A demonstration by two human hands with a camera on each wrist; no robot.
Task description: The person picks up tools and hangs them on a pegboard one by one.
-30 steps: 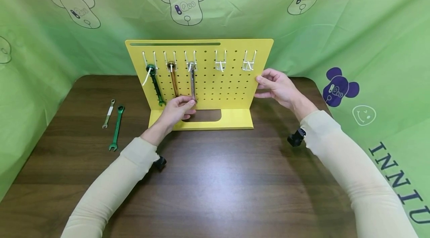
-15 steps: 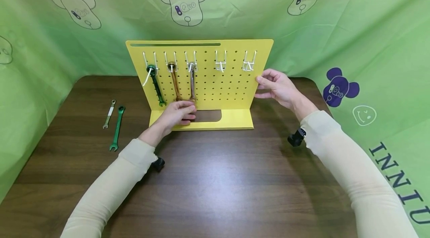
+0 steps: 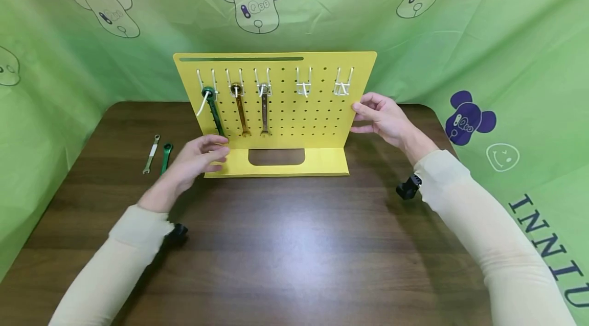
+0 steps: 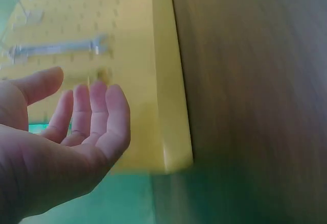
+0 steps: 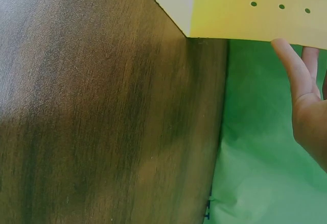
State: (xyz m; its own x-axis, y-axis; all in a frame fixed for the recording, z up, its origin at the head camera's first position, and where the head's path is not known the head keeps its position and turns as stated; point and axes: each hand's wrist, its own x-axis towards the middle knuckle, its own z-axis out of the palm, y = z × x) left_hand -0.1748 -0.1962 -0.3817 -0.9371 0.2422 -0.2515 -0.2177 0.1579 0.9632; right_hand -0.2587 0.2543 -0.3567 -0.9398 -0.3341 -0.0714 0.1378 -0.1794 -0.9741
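A yellow pegboard (image 3: 294, 121) stands upright on its base at the back of the table. From its white hooks hang a green wrench (image 3: 213, 111), a bronze-coloured wrench (image 3: 241, 111) and a silver wrench (image 3: 264, 111). My left hand (image 3: 195, 160) holds nothing, its fingers loosely bent at the board's lower left, overlapping the green wrench's lower end. In the left wrist view the palm and fingers of the left hand (image 4: 87, 122) show bare. My right hand (image 3: 379, 116) holds the pegboard's right edge with thumb and fingertips; in the right wrist view, fingers (image 5: 294, 71) meet that edge.
On the table's left lie a small wrench (image 3: 152, 154) with a white label and a green wrench (image 3: 166, 156), partly hidden by the left forearm. Two more white hooks (image 3: 303, 89) on the board's right bear nothing. A green curtain (image 3: 322, 4) hangs behind the table.
My left hand has let go of the silver wrench's lower end, dropped a little and moved left, past the bronze wrench. The right hand stays at the board's edge.
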